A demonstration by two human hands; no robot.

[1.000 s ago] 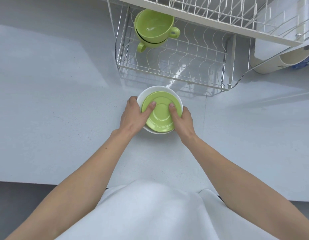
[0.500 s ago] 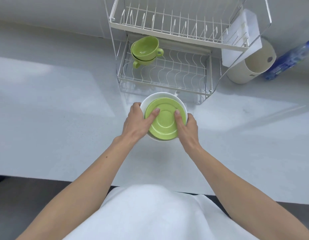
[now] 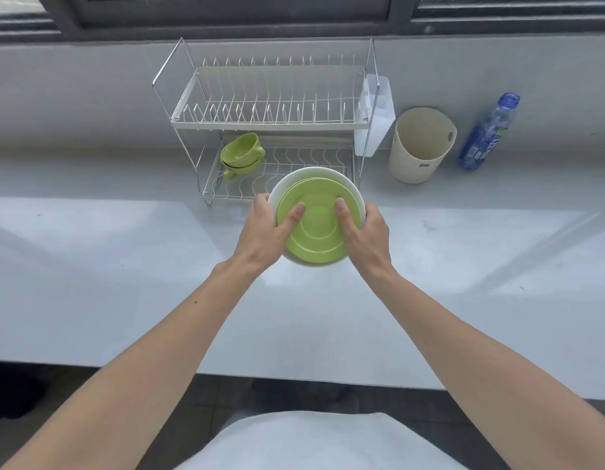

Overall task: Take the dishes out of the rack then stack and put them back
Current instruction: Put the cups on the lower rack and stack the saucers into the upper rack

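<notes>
A green plate (image 3: 316,232) lies stacked on a larger white plate (image 3: 314,173). I hold the stack in both hands above the counter, in front of the rack's lower shelf. My left hand (image 3: 265,232) grips the left rim, thumb on the green plate. My right hand (image 3: 365,237) grips the right rim the same way. The two-tier white wire dish rack (image 3: 270,123) stands behind. Two stacked green cups (image 3: 241,154) sit at the left of its lower shelf. The upper shelf is empty.
A white cutlery holder (image 3: 377,113) hangs on the rack's right side. A beige bin (image 3: 421,145) and a blue bottle (image 3: 487,132) stand to the right of the rack. The grey counter (image 3: 108,266) stretches left and right; its front edge is near my body.
The plate stack has been lifted off the counter and now partly covers the rack's lower front. My head has tilted up, bringing the whole rack, bin and bottle into view.
</notes>
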